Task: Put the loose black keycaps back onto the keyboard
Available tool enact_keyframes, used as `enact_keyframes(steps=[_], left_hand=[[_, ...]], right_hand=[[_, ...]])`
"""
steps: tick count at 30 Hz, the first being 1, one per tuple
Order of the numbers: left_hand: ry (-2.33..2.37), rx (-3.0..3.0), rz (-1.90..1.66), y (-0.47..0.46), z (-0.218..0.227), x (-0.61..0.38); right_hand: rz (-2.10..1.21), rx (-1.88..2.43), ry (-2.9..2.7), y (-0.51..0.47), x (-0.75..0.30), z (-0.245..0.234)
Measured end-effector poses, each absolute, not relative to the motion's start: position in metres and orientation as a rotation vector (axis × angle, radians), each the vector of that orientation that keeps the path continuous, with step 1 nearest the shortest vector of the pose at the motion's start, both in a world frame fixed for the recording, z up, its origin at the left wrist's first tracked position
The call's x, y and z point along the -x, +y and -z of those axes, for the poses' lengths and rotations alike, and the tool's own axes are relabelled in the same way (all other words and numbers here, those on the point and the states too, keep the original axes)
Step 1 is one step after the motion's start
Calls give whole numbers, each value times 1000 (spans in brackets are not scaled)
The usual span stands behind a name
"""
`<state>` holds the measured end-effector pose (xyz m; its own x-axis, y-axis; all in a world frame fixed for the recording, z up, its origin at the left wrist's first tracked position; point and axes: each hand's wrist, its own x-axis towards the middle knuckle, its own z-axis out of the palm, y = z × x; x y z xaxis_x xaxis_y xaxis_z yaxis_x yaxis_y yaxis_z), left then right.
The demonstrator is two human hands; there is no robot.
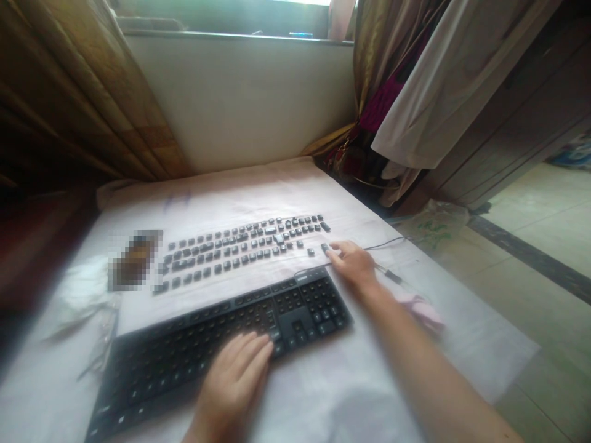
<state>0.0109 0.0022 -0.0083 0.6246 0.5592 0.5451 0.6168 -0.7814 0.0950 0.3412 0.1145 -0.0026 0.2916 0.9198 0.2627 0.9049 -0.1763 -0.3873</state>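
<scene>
We look down on a long black plastic computer keyboard [221, 335] lying slantwise on a table covered with a pale white cloth [323, 400]. Beyond it, on the far side, many small black square keycaps [240, 246] lie on the cloth in several neat rows, much as they would sit on a keyboard.

The left hand [235, 369] lies flat on the near edge of the keyboard, about its middle. Its fingers are stretched out together, holding nothing and pressing the board down. The right hand [353, 261] reaches past the far right corner of the keyboard to the right end of the keycap rows. Its fingers are loosely curled, and the fingertips [336, 251] meet a single black keycap [325, 248] at the end of a row. We cannot tell whether the hand pinches that cap or only touches it.

Judging by how things lie, most of the work looks done. The wide left and middle part of the keyboard looks flat and bare of caps, though the blur keeps us from being sure. The block of keys at its right end [321, 304] shows raised caps with white marks, so that part seems to be what is left.

A thin dark cable [388, 241] runs off to the right from behind the right hand, and a small pink rag [422, 307] lies beside the right forearm. At the left end of the rows sits a blurred-out brown object [135, 259], with crumpled clear wrapping [80, 295] further left.
</scene>
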Motion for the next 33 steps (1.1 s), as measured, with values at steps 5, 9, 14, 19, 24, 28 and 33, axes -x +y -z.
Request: enact_keyframes(steps=[5,9,14,19,24,28,33], left_hand=[[-998,2738,868,3,11,-9],[-996,2737,872,3,11,-9],[-994,2735,872,4,12,-10],[-993,2743,884,5,13,-11],[-985,2746,902,4,14,-10],[-979,2741,927,5,15,-11],[-975,2762,891,5,15,-10]], right_hand=[[-101,2216,-1669,121,-332,-5],[-141,2294,-1667,121,-327,-12],[-174,2343,-1653,124,-324,-14],[-240,2321,-1614,124,-327,-18],[-330,2255,-1537,89,-332,-32],[-460,2035,-1492,42,-328,-37],[-516,1867,-1588,1,-317,-32]])
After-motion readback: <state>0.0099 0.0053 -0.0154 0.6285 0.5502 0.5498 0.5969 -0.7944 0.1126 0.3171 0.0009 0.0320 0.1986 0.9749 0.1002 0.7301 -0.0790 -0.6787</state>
